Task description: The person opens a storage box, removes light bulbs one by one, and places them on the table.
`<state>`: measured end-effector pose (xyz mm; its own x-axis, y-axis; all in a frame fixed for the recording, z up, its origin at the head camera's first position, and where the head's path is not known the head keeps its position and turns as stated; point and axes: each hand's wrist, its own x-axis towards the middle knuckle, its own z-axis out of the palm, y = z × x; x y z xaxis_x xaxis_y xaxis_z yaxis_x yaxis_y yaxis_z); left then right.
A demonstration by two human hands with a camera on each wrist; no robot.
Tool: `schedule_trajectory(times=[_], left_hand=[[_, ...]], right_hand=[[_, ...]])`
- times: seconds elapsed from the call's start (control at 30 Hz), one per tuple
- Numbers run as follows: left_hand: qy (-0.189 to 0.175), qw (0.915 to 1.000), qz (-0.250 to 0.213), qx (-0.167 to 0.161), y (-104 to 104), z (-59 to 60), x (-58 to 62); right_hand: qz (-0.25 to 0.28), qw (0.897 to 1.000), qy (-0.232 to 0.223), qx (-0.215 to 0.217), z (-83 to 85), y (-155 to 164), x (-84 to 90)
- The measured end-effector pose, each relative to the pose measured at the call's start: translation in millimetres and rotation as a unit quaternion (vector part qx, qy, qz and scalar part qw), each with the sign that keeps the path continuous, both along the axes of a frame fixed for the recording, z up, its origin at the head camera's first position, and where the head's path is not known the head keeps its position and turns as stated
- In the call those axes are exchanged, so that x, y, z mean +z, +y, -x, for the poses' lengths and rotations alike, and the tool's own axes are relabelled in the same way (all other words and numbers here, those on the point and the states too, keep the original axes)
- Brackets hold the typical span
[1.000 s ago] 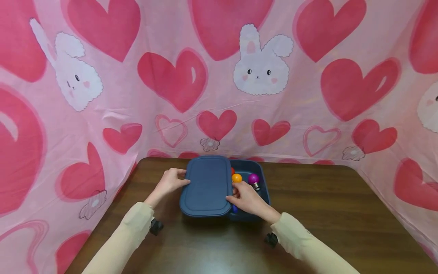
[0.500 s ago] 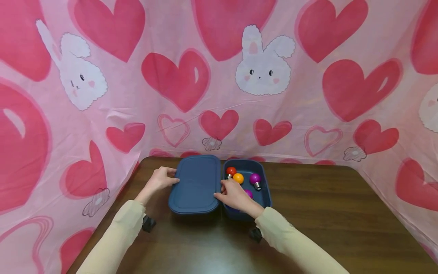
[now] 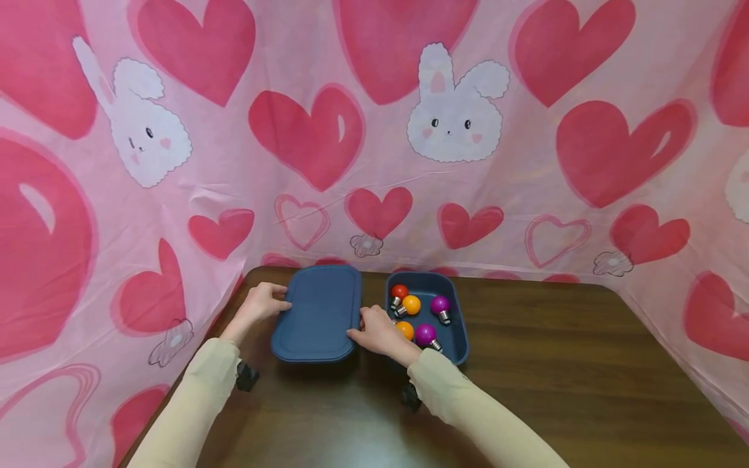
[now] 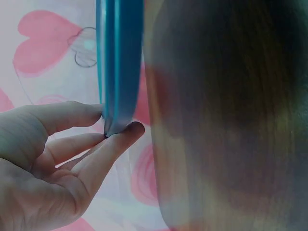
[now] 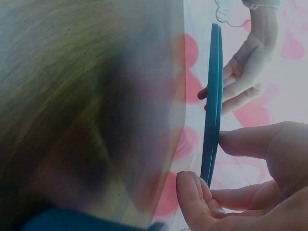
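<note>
A dark blue rectangular lid point(image 3: 318, 313) with rounded corners is held level above the table, left of a matching box. My left hand point(image 3: 261, 304) pinches its left edge, thumb on top and fingers beneath, as the left wrist view shows at the lid's rim point(image 4: 120, 67). On the opposite edge, my right hand point(image 3: 377, 331) grips the lid between thumb and fingers; the right wrist view shows this lid point(image 5: 213, 110) edge-on. The open blue box point(image 3: 462, 325) holds several small bulbs: a red bulb point(image 3: 400, 292), orange bulbs point(image 3: 411, 305) and purple bulbs point(image 3: 440, 305). My right forearm overlaps its front left corner.
Everything is over a brown wooden table point(image 3: 556, 364). A pink cloth point(image 3: 515, 175) with hearts and rabbits hangs behind it and along both sides. A dark device point(image 3: 246, 376) is strapped at my left wrist, another dark device point(image 3: 411, 396) at my right.
Both hands have carried the lid leftward, from partly over the box to beside it. The bulbs inside have come into view, and the box has stayed on the table.
</note>
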<state>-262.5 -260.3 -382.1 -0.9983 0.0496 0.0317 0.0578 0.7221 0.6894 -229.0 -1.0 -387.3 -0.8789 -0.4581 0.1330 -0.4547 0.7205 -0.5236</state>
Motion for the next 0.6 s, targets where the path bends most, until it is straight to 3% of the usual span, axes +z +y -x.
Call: schedule_trajectory(times=[0.17,0.4,0.6], left_hand=[[-0.003,0.9999,0.013,0.008,-7.4,1.4,-3.0],[0.008,0.9977,0.066,0.016,-16.2,5.6,-9.6],[0.005,0.9971,0.074,0.019,-21.3,6.3,-19.4]], right_hand=[[-0.011,1.000,-0.024,-0.006,-1.0,-13.5,-0.6],[-0.028,0.998,-0.051,-0.029,-0.8,-31.8,-8.8],[-0.046,0.994,-0.091,-0.050,-3.0,-43.0,-19.9]])
